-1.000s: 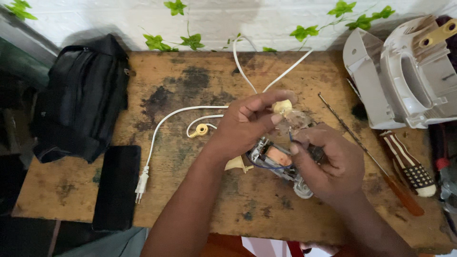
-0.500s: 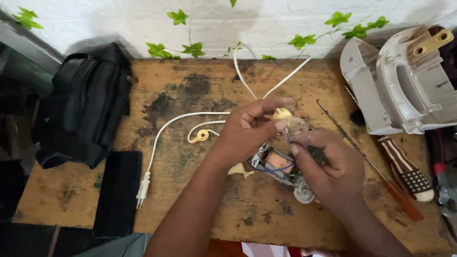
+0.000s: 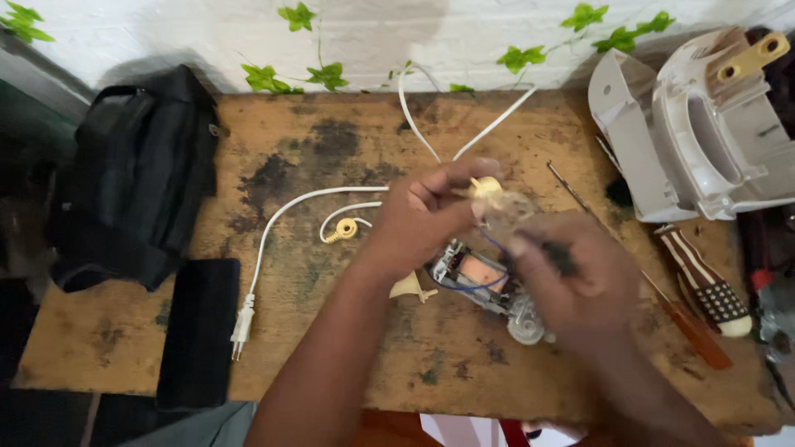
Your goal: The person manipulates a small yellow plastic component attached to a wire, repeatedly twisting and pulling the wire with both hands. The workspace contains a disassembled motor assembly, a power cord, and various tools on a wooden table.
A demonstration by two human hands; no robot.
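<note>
Head view, looking down on a worn wooden table against a white wall with green leaves along its foot. At the far left we see a black bag lying partly on the table edge, and just in front of it a flat black phone lying face down. To its right a white cord curves across the wood and ends in a two-pin plug near the front edge; a second short white lead ends in a small yellow coil.

At the middle we find our left hand, fingers closed in a pinch on a small cream-coloured piece held up above the table. Right below and between both hands sits a small electric motor with copper windings and thin blue wires, resting on the wood, with a cream plastic bit beside it.

Our right hand is curled over the motor's right end and seems to grip a dark part, though blur keeps us from telling what exactly it holds.

Further right a thin metal rod lies slanted, then a striped-handled screwdriver and a red-handled tool. At the far right stands a white plastic appliance housing.
</note>
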